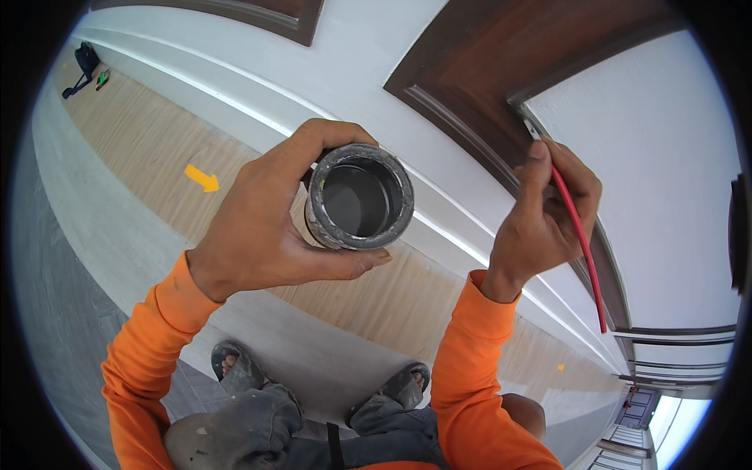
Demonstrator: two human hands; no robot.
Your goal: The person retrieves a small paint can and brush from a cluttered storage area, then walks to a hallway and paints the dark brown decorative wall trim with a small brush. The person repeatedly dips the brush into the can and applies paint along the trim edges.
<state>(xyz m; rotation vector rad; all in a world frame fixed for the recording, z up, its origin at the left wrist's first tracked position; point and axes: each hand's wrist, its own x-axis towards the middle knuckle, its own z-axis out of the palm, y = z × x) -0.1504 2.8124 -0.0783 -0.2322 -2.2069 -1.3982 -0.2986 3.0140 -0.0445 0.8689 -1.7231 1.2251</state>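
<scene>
My left hand (262,227) grips a round open can (359,197) with a crusted grey rim, mouth facing up at me. A dark grey inside shows in it. My right hand (544,215) holds a thin brush with a long red handle (581,243). Its tip is pressed where the dark brown door frame (478,94) meets the white panel (650,172). The bristles are hidden behind my fingers. Both sleeves are orange.
A white wall (345,55) with a white baseboard runs across the view. Below lies a wood-look floor strip (157,141) with a yellow arrow (201,178). My sandalled feet (235,368) stand on grey tiles. Small dark items (82,66) lie far left.
</scene>
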